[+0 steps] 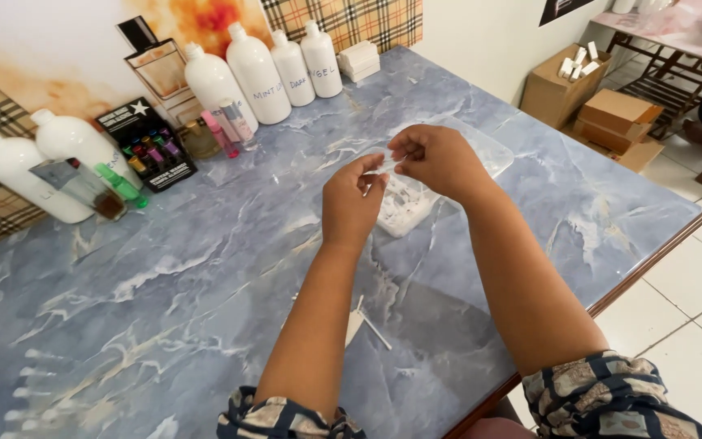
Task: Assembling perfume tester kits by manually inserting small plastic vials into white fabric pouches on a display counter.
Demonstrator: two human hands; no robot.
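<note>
My left hand (351,203) and my right hand (436,158) meet above the blue marble table (164,284), fingertips pinched together on a small clear plastic piece (383,162). Which hand bears it more I cannot tell. Just beneath them stands a clear plastic tub (416,199) with small white bits inside. A thin white stick and a scrap of paper (363,325) lie on the table between my forearms.
Several white bottles (257,73) and small perfume vials (221,130) line the back edge, beside a black box of tiny coloured bottles (152,146). Two more white bottles (26,162) stand at the left. Cardboard boxes (603,106) sit on the floor at the right.
</note>
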